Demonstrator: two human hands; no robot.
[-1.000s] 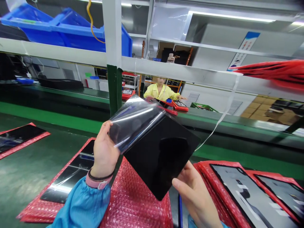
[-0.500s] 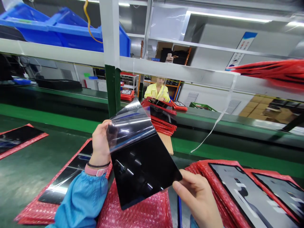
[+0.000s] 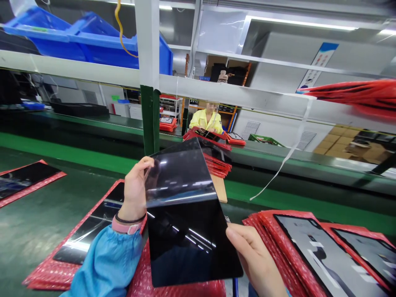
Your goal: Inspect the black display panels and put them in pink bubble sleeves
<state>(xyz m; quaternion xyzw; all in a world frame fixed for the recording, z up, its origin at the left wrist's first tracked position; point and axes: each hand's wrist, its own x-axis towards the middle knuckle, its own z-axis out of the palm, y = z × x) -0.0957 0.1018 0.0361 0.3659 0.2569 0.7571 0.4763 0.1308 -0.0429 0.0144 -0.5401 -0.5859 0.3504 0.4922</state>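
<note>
A glossy black screen panel [image 3: 192, 243] is tilted up in front of me, with a clear film [image 3: 179, 175] over its upper part. My left hand [image 3: 135, 189] is closed in a pinch on the film's left edge. Thumb and fingers of my right hand [image 3: 252, 251] grip the panel's right edge; part of those fingers is hidden behind it. Beneath the panel lies red bubble wrap [image 3: 182, 288]. To the left, another black screen [image 3: 93, 231] rests on a red bubble bag.
Red bubble bags with grey-backed screens [image 3: 312, 243] are stacked at the right. A wrapped screen [image 3: 27, 177] lies far left. Blue bins [image 3: 93, 41] sit on the shelf rail above. Across the bench, a person in yellow [image 3: 206, 119] is behind a stack of red bags [image 3: 218, 165].
The panel has turned more upright, and its lower right corner has dropped. The film's fold line has swung closer to level. My right hand stays on the panel's right edge.
</note>
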